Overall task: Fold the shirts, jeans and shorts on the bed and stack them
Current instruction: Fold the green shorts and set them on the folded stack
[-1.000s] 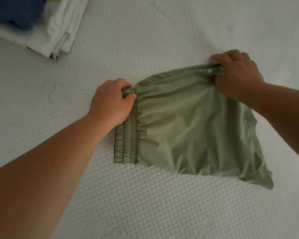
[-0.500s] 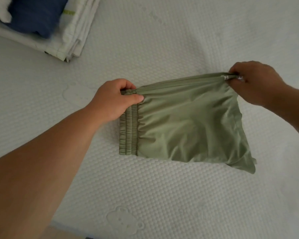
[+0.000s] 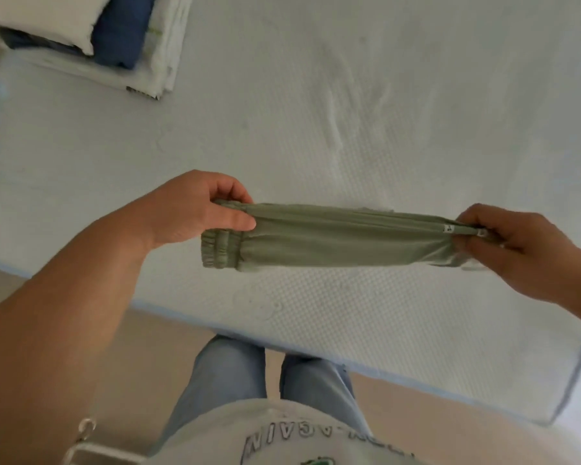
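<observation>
The green shorts hang folded in the air above the white bed, stretched level between both hands. My left hand pinches the elastic waistband end at the left. My right hand pinches the hem end at the right, beside a small white tag. The lower half of the shorts droops below the held edge. A stack of folded clothes, with a dark blue piece and white pieces, lies at the bed's far left corner.
The near edge of the bed runs diagonally in front of my legs in light blue jeans. Tan floor shows below it. A clear glass or plastic edge stands at the right.
Both hands have lifted the shorts off the bed and pulled them taut. The view has tilted down, so the bed's edge and my legs now show.
</observation>
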`<state>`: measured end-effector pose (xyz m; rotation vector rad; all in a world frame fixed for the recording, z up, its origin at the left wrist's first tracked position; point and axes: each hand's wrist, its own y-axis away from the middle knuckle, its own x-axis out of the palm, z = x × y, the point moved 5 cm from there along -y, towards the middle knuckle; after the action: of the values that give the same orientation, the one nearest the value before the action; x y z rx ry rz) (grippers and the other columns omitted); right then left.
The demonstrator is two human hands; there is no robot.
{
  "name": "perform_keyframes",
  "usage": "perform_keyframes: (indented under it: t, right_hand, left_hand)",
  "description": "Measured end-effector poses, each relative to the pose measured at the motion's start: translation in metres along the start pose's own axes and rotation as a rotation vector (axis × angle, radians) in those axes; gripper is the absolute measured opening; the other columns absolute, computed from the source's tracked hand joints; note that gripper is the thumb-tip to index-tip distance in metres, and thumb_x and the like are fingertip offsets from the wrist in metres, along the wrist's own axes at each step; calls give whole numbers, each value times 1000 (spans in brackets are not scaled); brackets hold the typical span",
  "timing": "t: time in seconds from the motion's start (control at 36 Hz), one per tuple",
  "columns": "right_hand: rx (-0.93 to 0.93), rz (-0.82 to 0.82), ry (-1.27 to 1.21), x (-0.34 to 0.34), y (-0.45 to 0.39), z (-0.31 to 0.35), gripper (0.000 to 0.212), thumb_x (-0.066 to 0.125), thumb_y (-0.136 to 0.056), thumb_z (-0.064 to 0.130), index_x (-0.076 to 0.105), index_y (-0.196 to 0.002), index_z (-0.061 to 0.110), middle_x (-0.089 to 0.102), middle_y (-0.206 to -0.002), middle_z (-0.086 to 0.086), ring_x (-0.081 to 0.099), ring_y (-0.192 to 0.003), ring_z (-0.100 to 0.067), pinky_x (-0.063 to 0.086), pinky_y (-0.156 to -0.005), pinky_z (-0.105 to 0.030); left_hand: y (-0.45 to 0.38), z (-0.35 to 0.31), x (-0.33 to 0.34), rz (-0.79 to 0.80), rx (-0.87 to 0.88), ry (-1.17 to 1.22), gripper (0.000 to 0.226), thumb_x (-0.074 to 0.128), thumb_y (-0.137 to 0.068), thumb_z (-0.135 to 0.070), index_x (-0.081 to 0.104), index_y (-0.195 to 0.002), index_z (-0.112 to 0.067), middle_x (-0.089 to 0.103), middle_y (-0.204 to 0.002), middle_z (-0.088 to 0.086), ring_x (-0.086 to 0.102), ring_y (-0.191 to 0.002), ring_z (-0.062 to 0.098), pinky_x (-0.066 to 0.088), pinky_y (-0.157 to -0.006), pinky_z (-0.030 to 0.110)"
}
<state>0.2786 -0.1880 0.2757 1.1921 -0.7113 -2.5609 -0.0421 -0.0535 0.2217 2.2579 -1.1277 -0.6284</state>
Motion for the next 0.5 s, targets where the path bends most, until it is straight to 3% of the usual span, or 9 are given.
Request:
perform_keyframes:
  t: [0.11, 0.17, 0.28, 0.36, 0.5]
  right_hand:
    - [94, 2, -67, 12, -20, -10, 15, 60, -84, 25, 60, -76, 38, 59, -63, 12, 51, -54, 0, 37, -48, -12]
    - [152, 30, -58, 26, -50, -23, 13, 60, -85, 26, 61, -75, 34, 59, -65, 10, 52, -60, -3, 37, -52, -21]
    - [277, 109, 54, 79, -126, -69, 2, 61, -87, 24, 60, -86, 23, 58, -81, 3, 52, -70, -12, 36, -55, -24]
    - [339, 113, 133, 100, -170, -94, 18, 59, -90, 24, 62, -105, 16, 55, -93, -4, 50, -83, -21, 37, -65, -27]
    - [380, -101, 20, 101, -220, -116, 21, 63, -84, 23, 64, -104, 15, 57, -98, -7, 53, -90, -25, 41, -76, -30]
  left_hand:
    - [-14, 15, -2, -27, -43, 2, 13, 78, -73, -20, 69, -75, -29, 65, -68, -19, 57, -62, -7, 41, -58, 4]
    - [-37, 32, -5, -60, -97, -34, 12, 74, -77, -19, 68, -81, -28, 66, -74, -17, 58, -68, -5, 42, -61, 8]
    - [-104, 82, -4, -139, -196, -159, 15, 72, -80, -19, 64, -92, -22, 62, -94, -4, 56, -85, 10, 40, -67, 21]
    - [-147, 100, -8, -258, -216, -241, 22, 70, -81, -21, 65, -102, -18, 60, -99, 0, 53, -90, 14, 37, -72, 23]
    - [-195, 104, -23, -481, -181, -274, 23, 69, -79, -27, 68, -100, -17, 64, -104, 4, 54, -90, 15, 37, -72, 22]
